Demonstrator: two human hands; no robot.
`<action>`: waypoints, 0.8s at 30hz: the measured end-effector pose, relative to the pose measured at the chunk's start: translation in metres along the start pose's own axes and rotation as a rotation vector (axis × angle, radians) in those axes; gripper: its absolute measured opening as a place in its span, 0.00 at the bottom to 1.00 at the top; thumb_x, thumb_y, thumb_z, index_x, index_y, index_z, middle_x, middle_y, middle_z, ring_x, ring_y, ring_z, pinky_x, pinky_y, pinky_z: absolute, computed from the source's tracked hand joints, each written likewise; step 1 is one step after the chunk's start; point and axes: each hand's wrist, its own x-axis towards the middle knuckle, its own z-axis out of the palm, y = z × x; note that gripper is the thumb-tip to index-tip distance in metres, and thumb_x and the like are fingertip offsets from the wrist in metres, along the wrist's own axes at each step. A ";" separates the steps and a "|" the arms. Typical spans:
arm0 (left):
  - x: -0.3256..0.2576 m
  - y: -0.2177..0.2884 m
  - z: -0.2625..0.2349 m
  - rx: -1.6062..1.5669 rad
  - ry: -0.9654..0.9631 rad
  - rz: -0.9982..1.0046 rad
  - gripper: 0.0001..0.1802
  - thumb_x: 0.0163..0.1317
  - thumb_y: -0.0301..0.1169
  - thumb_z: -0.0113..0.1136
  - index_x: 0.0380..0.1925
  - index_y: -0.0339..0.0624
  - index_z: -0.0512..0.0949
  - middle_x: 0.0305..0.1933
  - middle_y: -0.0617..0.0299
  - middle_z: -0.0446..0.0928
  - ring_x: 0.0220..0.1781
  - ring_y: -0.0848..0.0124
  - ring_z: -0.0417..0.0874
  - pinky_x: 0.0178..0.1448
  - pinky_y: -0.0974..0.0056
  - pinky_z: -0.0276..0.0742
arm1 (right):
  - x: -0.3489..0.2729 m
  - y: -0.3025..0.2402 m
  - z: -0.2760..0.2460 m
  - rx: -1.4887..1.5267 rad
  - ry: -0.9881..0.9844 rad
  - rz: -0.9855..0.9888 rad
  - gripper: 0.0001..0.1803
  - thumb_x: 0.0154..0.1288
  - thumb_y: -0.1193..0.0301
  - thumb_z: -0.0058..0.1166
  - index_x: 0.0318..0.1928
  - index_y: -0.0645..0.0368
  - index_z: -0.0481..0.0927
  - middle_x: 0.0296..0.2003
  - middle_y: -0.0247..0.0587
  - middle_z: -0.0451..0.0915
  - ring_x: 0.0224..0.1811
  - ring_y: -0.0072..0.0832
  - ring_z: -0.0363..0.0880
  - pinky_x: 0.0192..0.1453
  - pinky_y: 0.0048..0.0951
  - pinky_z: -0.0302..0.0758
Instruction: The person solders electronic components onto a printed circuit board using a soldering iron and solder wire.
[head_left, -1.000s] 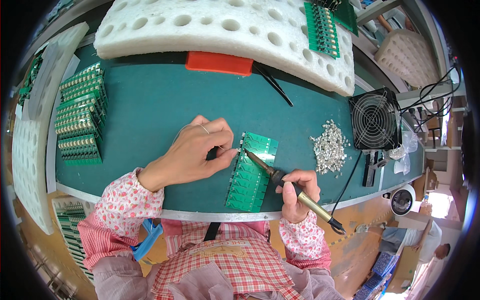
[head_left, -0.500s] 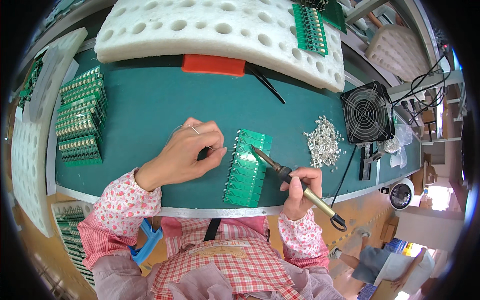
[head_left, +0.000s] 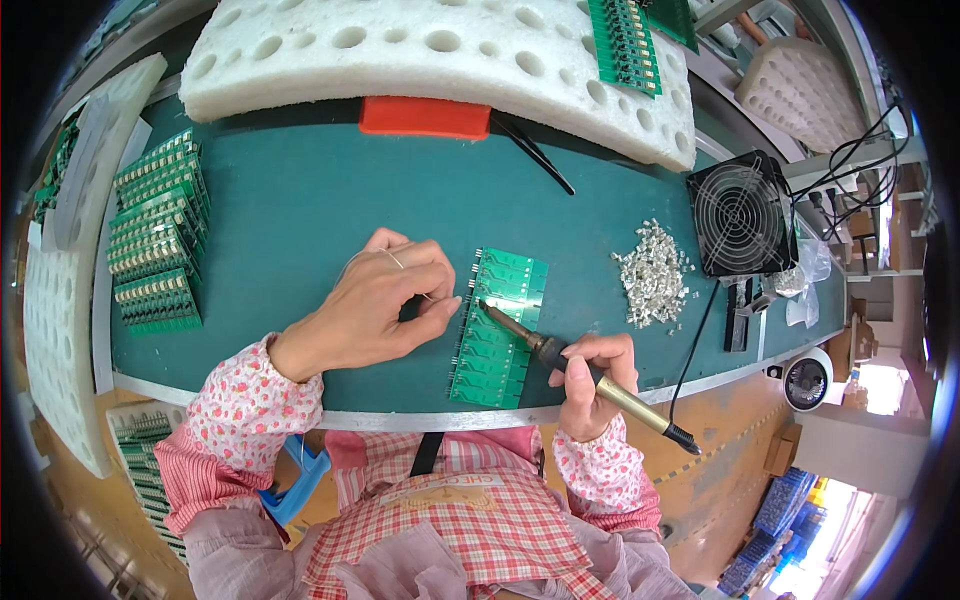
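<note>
A green circuit board panel (head_left: 500, 330) lies on the green mat near the table's front edge. My right hand (head_left: 592, 380) grips a soldering iron (head_left: 560, 360) with a brass-coloured handle; its tip rests on the panel's left edge. My left hand (head_left: 385, 300) sits just left of the panel, fingers pinched on a thin solder wire (head_left: 365, 258) that loops over the knuckles toward the iron's tip.
Stacked green boards (head_left: 155, 235) lie at the left. A pile of small metal parts (head_left: 652, 272) and a black fan (head_left: 742, 215) sit to the right. White foam trays (head_left: 440, 45) with holes, a red block (head_left: 425, 116) and a black tool (head_left: 535, 152) lie behind.
The iron's tip has moved left along the panel to its left edge. My left hand has stayed beside the panel, feeding the wire.
</note>
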 end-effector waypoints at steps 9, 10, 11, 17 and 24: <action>0.003 0.001 0.002 0.077 -0.019 0.021 0.12 0.53 0.28 0.60 0.17 0.43 0.68 0.28 0.67 0.73 0.28 0.71 0.72 0.46 0.63 0.60 | 0.002 0.003 0.002 0.011 -0.003 -0.013 0.06 0.60 0.75 0.53 0.34 0.64 0.71 0.17 0.37 0.75 0.17 0.19 0.72 0.21 0.20 0.66; 0.003 0.001 0.002 0.077 -0.011 0.028 0.12 0.53 0.28 0.60 0.17 0.43 0.68 0.28 0.67 0.73 0.28 0.71 0.72 0.46 0.63 0.60 | 0.002 0.003 0.002 0.018 0.006 0.000 0.05 0.60 0.75 0.53 0.34 0.63 0.71 0.17 0.37 0.75 0.16 0.19 0.71 0.20 0.20 0.65; 0.002 0.001 0.003 0.077 -0.012 0.023 0.12 0.53 0.28 0.60 0.17 0.43 0.68 0.27 0.67 0.72 0.28 0.71 0.72 0.46 0.63 0.60 | 0.001 0.004 0.002 0.018 -0.006 -0.009 0.05 0.60 0.75 0.53 0.34 0.63 0.71 0.17 0.37 0.75 0.16 0.19 0.71 0.20 0.20 0.65; 0.002 0.001 0.003 0.058 0.009 0.023 0.11 0.52 0.27 0.61 0.17 0.43 0.69 0.27 0.67 0.72 0.28 0.71 0.71 0.47 0.63 0.60 | -0.001 0.007 0.001 -0.044 -0.010 -0.064 0.06 0.57 0.76 0.55 0.32 0.62 0.71 0.20 0.38 0.76 0.15 0.22 0.68 0.21 0.24 0.65; 0.003 0.001 0.004 0.066 -0.006 0.027 0.10 0.52 0.27 0.61 0.18 0.43 0.70 0.27 0.67 0.71 0.28 0.72 0.71 0.47 0.63 0.60 | 0.000 0.008 0.001 -0.067 -0.006 -0.088 0.06 0.56 0.76 0.56 0.32 0.61 0.71 0.21 0.38 0.77 0.17 0.23 0.70 0.22 0.24 0.66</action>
